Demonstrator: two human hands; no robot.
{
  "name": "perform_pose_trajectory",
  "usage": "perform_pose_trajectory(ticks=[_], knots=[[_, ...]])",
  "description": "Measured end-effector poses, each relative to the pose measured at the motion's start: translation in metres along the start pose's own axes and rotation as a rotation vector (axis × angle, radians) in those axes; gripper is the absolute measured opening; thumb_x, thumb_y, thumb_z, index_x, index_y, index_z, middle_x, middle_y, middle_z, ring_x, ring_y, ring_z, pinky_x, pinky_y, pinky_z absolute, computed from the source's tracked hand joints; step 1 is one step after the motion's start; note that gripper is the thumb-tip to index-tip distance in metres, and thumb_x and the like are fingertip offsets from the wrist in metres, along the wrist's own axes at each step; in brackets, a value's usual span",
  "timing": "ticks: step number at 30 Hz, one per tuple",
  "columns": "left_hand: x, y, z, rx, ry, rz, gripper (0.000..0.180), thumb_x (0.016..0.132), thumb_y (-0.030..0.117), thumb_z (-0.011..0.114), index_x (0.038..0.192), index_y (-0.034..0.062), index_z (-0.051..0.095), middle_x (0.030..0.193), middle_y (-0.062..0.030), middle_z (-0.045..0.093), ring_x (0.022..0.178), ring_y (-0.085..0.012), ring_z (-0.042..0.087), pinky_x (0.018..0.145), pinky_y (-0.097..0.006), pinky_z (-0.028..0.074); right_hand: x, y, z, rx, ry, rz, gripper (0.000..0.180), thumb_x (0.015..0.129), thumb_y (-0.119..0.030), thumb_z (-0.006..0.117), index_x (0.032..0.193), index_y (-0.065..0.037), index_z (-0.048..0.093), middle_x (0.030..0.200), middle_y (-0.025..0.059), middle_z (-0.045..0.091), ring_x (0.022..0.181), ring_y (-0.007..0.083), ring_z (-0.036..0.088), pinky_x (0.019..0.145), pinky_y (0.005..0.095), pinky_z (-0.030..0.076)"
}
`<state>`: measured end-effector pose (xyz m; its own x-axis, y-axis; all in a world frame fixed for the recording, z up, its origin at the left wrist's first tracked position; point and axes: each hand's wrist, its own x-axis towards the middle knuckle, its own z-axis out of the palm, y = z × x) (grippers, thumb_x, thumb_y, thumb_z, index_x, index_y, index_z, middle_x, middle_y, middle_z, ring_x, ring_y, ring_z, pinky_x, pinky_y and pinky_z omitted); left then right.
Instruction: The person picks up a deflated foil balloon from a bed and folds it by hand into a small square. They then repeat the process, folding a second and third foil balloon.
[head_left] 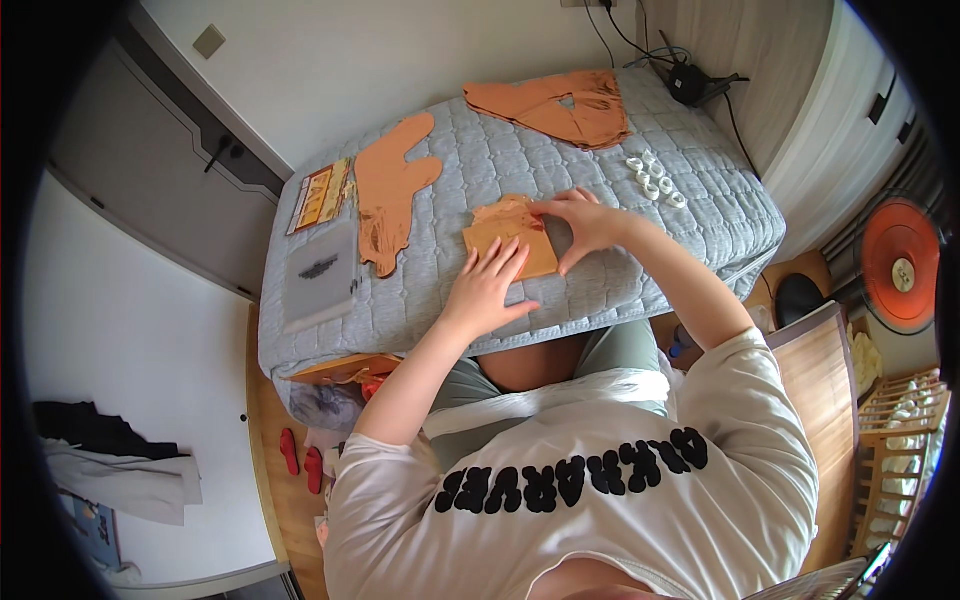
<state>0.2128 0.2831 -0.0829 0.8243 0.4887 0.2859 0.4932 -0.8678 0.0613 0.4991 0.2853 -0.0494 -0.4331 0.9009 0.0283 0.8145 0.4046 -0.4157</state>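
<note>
A folded orange-tan sheet (541, 258), its far edge uneven and marked with dark smudges, lies on the grey quilted mattress (440, 300) before me. My left hand (488, 290) rests flat on its near left part with the fingers spread. At the sheet's right side is my right hand (588, 224), thumb and fingers held wide apart. Its fingertips touch the far right corner, and the thumb is by the near right corner. Whether the sheet is paper or cloth I cannot tell.
A long orange cutout (388, 190) lies to the left, beside a printed picture sheet (322, 196) and a translucent plastic folder (320, 282). Farther back is a larger orange piece (550, 105). Several white tape rolls (652, 180) and a black router (688, 84) sit on the right.
</note>
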Motion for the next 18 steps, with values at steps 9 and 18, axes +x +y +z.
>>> perform_pose_trajectory(ticks=[9, 18], knots=[[-0.034, -0.004, -0.002, -0.065, 0.073, 0.089, 0.057, 0.092, 0.011, 0.065, 0.147, 0.0058, 0.05, 0.15, -0.0137, 0.053, 0.14, -0.0297, 0.05, 0.113, -0.048, 0.044, -0.047, -0.039, 0.031, -0.176, 0.209, -0.164, 0.087, 0.066, -0.043, 0.089, 0.141, -0.015, 0.057, 0.137, 0.008, 0.06, 0.133, 0.0302, 0.049, 0.12, 0.0552, 0.026], [-0.024, -0.004, -0.035, -0.044, 0.102, 0.181, 0.053, 0.089, 0.015, 0.069, 0.141, 0.0089, 0.057, 0.14, -0.0105, 0.06, 0.132, -0.0291, 0.055, 0.114, -0.05, 0.042, -0.047, -0.046, 0.036, -0.199, 0.581, -0.419, 0.025, 0.08, -0.015, 0.078, 0.105, -0.011, 0.074, 0.106, 0.0024, 0.073, 0.101, 0.0266, 0.067, 0.096, 0.0408, 0.053]])
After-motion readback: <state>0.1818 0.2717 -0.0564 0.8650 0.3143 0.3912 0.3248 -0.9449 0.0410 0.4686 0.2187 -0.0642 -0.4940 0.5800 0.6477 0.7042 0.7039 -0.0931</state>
